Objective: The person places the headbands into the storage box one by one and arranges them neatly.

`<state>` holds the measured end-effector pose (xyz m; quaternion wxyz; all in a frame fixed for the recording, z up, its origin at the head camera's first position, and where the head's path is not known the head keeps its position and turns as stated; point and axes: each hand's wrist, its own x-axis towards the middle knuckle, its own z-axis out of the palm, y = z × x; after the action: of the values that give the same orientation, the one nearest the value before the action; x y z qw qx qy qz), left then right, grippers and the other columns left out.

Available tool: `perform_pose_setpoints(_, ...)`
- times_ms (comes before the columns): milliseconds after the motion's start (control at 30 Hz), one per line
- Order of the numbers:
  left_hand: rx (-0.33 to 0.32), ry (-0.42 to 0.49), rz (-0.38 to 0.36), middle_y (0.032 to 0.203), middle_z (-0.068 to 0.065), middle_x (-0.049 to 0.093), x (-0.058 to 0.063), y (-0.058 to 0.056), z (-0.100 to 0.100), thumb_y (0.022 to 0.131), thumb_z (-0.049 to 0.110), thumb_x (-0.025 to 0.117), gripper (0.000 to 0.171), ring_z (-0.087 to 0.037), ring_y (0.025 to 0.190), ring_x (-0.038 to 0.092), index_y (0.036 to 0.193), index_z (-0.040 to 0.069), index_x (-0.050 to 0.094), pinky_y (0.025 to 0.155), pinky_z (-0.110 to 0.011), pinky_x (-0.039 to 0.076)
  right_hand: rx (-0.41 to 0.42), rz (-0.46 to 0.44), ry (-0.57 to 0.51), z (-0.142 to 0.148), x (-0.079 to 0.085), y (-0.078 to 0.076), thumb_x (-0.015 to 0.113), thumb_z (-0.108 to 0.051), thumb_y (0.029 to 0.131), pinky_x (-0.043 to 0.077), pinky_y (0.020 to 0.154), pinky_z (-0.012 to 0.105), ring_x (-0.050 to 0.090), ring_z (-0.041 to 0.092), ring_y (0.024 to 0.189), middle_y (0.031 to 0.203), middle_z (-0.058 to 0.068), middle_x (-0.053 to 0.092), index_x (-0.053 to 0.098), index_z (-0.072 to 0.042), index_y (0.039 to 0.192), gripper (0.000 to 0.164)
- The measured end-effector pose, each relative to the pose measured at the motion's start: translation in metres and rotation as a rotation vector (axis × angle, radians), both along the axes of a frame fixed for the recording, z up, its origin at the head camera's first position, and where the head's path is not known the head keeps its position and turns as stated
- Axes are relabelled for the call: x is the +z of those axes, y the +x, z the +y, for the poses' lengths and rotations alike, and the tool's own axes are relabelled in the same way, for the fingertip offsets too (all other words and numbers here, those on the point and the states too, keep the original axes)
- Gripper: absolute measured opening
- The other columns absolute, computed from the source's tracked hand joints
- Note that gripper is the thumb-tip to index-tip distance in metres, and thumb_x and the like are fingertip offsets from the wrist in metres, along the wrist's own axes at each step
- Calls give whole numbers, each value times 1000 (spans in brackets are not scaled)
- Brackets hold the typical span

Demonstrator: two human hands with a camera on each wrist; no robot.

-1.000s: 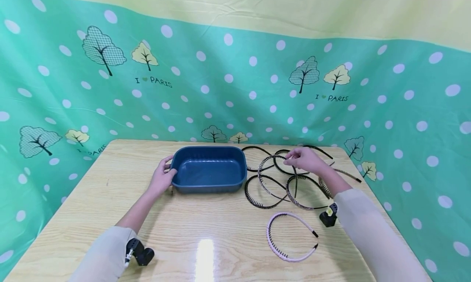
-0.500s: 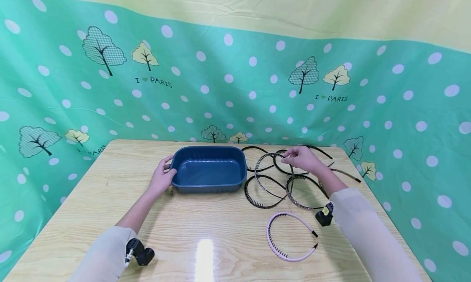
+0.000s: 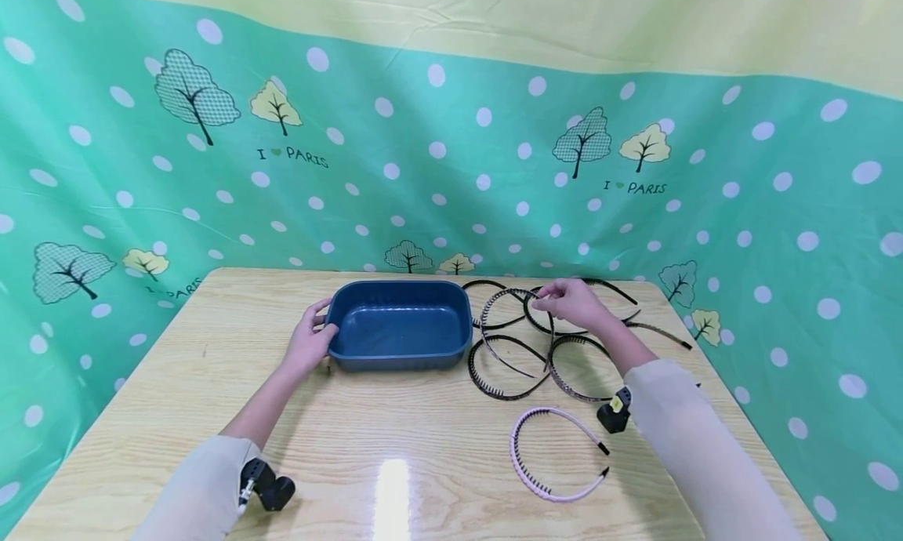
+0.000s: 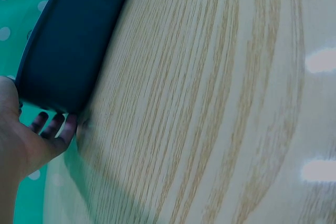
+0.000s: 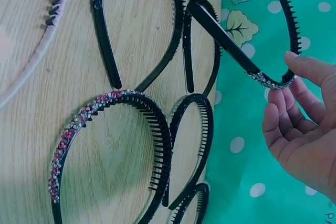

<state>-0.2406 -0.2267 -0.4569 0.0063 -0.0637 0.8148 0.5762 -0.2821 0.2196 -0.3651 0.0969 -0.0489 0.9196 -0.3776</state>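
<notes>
My left hand [image 3: 309, 341] grips the left end of a dark blue plastic bin [image 3: 398, 362], with the thumb near its rim and the fingers against the end wall. Between thumb and fingertips, my right hand [image 3: 573, 302] pinches a black toothed headband [image 5: 223, 36] with a silvery glittering band. It hangs raised over the other headbands, right of the bin. Beneath it lies a black toothed headband [image 3: 487, 389]. A headband with pink and silver stones [image 5: 67, 136] lies beside that one. Nearer the front is a pale pink headband [image 3: 517, 451].
Several more dark headbands lie at the table's back right, among them a thin black one [image 3: 614, 288] and a brownish one [image 3: 663, 333]. The wooden table [image 3: 339, 455] ends at a green dotted cloth [image 3: 437, 196] hanging behind and at the sides.
My right hand has moved slightly left, carrying the raised headband toward the bin. The left hand and the bin have stayed in place.
</notes>
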Motion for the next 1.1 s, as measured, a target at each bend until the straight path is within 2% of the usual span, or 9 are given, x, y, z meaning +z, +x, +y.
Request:
perform_pose_setpoints(267,3,10,5,137,-26,39,-1,1,0,95,10,41,57,-39,117,47,148,16,24,69,-28,55,-12,8,-21,-6,0,0,66,-28,85,47,63,29,58,31,83,81,4,56,62,-6,109,33)
perform_pose_setpoints(433,-4,8,-4,139,-27,37,0,1,-1,95,12,41,57,-40,119,45,149,17,22,72,-31,56,-21,0,-31,-11,2,1,66,-30,85,47,64,28,57,22,77,82,3,56,61,-5,110,35)
perform_pose_setpoints(700,-2,9,-4,139,-26,38,-1,2,0,95,12,41,57,-39,118,46,149,17,23,71,-30,55,-31,-6,-61,-21,-2,-2,65,-29,86,49,66,26,57,20,79,90,8,60,61,-5,109,34)
perform_pose_setpoints(933,-8,8,1,138,-26,39,0,2,1,95,12,42,57,-39,118,47,149,17,23,70,-30,55,-25,-1,-78,-28,-1,-4,66,-28,86,49,66,26,59,27,86,92,9,62,61,-4,111,35)
perform_pose_setpoints(1100,-12,2,3,139,-27,38,0,2,0,95,12,41,57,-40,118,47,149,16,22,71,-30,55,-32,5,-99,-35,2,-6,67,-28,85,48,64,26,58,28,83,91,11,60,61,-5,110,35)
